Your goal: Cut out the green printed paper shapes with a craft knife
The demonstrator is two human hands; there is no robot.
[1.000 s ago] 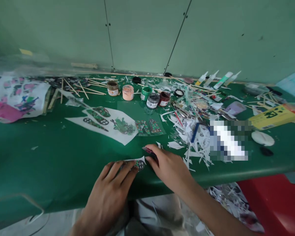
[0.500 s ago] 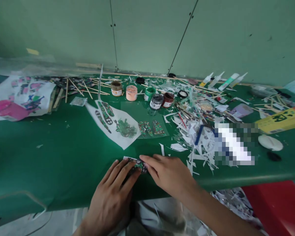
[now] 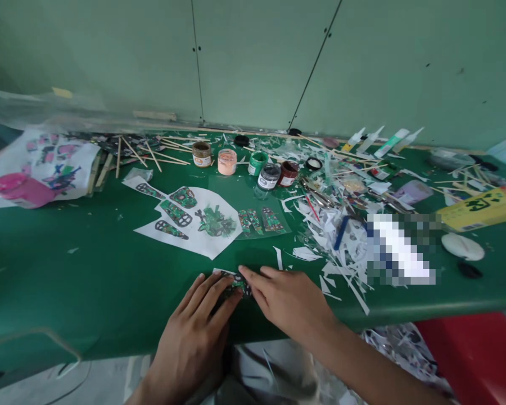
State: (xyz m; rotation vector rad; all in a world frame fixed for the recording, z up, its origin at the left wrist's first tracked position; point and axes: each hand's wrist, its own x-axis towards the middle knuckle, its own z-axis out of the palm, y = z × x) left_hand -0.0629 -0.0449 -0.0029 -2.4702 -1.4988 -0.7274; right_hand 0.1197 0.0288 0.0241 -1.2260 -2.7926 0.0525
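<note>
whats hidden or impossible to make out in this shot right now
All in the head view:
Patterned piece: full outline, partly covered by the left hand.
Anything inside the right hand: hidden by the hand itself.
Jar labels: print too small to read.
Yellow packet: right end cut off by the picture edge.
Whatever lies under the pixelated patch: blanked out.

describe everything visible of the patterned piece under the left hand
The patterned piece is dark with green patches and pale spots, seemingly paper, white at its far edge. It lies apparently flat on the green table, near its front. The left hand touches and partly hides it; the right hand is at its right end.
</note>
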